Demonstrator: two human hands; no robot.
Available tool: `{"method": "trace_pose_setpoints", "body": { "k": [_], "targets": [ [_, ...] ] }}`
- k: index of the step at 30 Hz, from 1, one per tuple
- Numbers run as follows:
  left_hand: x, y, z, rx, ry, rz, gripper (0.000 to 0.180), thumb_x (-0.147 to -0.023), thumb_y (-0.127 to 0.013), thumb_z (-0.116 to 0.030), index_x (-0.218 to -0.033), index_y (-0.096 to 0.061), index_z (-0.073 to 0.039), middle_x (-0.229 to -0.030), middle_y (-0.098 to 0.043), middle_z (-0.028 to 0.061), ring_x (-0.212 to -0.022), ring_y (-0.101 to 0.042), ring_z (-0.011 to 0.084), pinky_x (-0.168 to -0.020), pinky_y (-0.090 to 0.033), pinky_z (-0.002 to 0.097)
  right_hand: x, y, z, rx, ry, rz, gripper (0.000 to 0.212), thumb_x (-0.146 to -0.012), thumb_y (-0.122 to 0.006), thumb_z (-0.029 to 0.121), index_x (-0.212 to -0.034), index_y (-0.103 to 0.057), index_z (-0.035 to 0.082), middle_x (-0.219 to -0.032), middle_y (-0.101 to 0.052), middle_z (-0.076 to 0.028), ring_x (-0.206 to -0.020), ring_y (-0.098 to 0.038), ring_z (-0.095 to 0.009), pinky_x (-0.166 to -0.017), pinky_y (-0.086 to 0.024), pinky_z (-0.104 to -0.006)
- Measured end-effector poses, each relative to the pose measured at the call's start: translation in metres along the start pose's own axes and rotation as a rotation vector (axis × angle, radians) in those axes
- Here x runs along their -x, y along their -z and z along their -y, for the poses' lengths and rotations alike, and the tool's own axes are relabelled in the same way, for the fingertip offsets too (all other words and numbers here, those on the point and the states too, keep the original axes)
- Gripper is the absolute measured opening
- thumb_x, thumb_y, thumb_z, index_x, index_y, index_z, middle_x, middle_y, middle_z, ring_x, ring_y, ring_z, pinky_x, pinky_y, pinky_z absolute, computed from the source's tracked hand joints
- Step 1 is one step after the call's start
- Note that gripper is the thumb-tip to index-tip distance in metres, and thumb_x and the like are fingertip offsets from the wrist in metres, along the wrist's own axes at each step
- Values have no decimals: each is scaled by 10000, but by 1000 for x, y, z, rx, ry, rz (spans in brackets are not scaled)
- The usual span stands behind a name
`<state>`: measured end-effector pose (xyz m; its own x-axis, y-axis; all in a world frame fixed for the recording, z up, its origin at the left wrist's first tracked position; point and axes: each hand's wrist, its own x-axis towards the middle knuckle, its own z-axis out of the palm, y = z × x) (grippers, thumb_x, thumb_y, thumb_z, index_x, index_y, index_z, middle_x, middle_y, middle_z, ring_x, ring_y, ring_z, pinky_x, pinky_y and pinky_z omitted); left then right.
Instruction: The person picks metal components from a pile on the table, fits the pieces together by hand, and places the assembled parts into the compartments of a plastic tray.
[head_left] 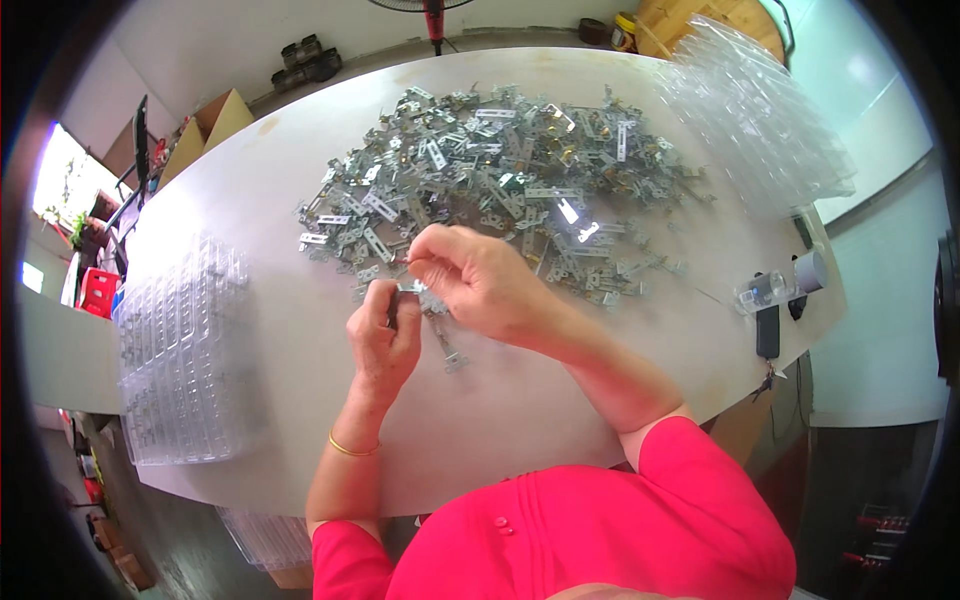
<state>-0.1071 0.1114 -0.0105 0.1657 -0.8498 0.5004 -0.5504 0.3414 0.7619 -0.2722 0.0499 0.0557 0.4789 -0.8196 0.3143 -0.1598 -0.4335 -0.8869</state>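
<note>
Both hands, left hand (pixel 385 335) and right hand (pixel 480 280), pinch one small metal bracket (pixel 412 288) with fingers clamped, best kept steady near the pile (pixel 500 170).

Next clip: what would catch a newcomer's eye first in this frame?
First, the big heap of small metal brackets spread over the far half of the white table. Next, the two hands at the centre: the left hand and right hand together pinch a small metal part at the heap's near edge. Clear plastic trays are stacked at the left edge and the far right corner.
</note>
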Motion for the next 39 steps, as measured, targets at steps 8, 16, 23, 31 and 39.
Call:
{"method": "trace_pose_setpoints", "body": {
  "k": [8, 16, 23, 31, 39],
  "targets": [
    [2, -4, 2, -32, 5, -24, 56, -901, -647, -11, -901, -593, -26, -593, -455, 36, -511, -408, 150, -495, -375, 322, 2, -4, -3, 89, -92, 110, 96, -975, -632, 132, -1015, -622, 45, -805, -674, -143, -704, -652, -259, -666, -508, -374],
    [-9, 11, -17, 249, 118, 223, 186, -937, -618, -125, -1063, -633, 11, -878, -653, 74, -760, -579, 152, -711, -469, 297, -3, 5, -4, 22, -95, 68, 90, -991, -616, 119, -1005, -609, 31, -825, -685, -151, -737, -684, -256, -679, -528, -359],
    [-14, 23, -11, 884, 461, 492, 392, -989, -580, -143, -1353, -539, -2, -1051, -713, 143, -889, -669, 190, -812, -533, 333, -6, 9, -2, -77, -79, 26, 67, -991, -622, 104, -1011, -626, 40, -816, -685, -110, -756, -700, -207, -670, -538, -332],
    [-14, 18, -3, 942, 412, 363, 440, -1028, -609, -131, -1428, -460, -23, -1086, -694, 114, -917, -626, 139, -842, -527, 317, -6, 9, 8, 177, 45, -146, 57, -966, -659, 130, -1002, -658, 85, -810, -658, -96, -676, -636, -229, -617, -498, -343],
    [-14, 12, 7, 898, 362, 280, 541, -1014, -628, -98, -1482, -362, -42, -1172, -657, 102, -1060, -588, 139, -907, -501, 307, 2, 7, 11, 291, 18, 14, 74, -940, -637, 118, -995, -666, 78, -867, -696, -125, -768, -680, -332, -654, -528, -417]
  ]
}}
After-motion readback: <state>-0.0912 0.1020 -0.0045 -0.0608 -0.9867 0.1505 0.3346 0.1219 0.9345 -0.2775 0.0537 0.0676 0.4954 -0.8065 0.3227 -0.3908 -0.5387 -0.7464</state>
